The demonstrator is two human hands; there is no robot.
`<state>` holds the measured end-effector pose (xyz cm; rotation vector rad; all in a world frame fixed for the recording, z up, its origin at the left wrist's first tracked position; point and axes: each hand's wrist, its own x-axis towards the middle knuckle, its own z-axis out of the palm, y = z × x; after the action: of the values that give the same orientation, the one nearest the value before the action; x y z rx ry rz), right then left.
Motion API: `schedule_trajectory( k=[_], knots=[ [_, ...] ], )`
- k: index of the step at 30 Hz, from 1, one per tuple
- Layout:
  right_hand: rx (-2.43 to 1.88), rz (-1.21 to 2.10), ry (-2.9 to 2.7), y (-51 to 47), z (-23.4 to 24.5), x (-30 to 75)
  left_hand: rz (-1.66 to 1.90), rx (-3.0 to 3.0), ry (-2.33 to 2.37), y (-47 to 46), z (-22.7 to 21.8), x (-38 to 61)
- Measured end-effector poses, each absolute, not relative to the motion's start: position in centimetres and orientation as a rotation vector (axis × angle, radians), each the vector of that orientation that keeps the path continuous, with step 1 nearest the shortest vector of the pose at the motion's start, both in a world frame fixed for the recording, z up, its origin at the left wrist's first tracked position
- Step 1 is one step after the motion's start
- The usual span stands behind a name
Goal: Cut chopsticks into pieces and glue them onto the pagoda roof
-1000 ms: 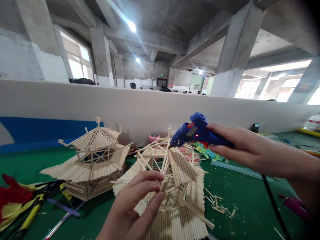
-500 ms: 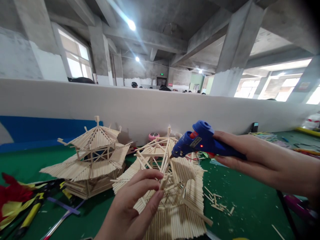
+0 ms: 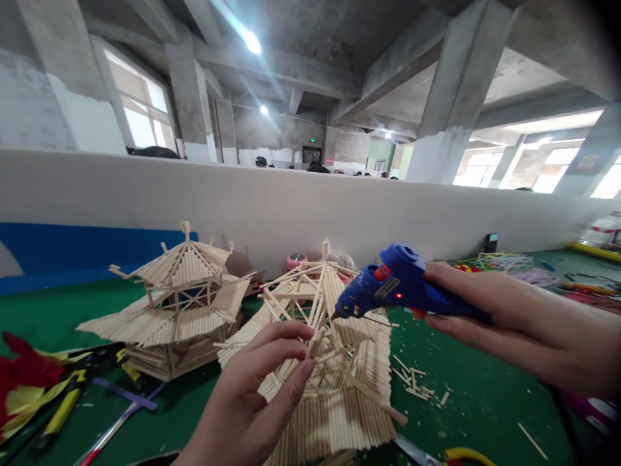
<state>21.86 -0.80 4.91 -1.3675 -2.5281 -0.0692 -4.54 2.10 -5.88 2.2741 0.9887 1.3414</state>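
A half-built pavilion model of thin wooden sticks (image 3: 334,388) stands on the green table (image 3: 475,401) in front of me. My left hand (image 3: 257,401) pinches a short stick at the model's open frame, fingers closed on it. My right hand (image 3: 514,323) grips a blue hot glue gun (image 3: 398,288) with a red light on. Its nozzle points left and touches the frame near the top of the model. A finished stick pavilion (image 3: 179,304) stands to the left.
Yellow-handled pliers (image 3: 63,408), red and yellow paper (image 3: 24,382) and a purple strip (image 3: 121,391) lie at the left. Loose stick offcuts (image 3: 417,382) are scattered right of the model. A grey partition wall (image 3: 301,207) runs behind. Coloured craft pieces (image 3: 509,262) lie at the far right.
My right hand has lowered the glue gun and brought its nozzle down onto the model's frame. My left hand has kept its pinch on the stick.
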Motion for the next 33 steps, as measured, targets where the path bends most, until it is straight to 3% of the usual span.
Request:
schedule_trajectory(
  k=[33],
  knots=[
    [-1.462,-0.073,-2.534,-2.2,3.4,22.3,1.32,2.213,0.925,1.9,-5.8,-4.5]
  ],
)
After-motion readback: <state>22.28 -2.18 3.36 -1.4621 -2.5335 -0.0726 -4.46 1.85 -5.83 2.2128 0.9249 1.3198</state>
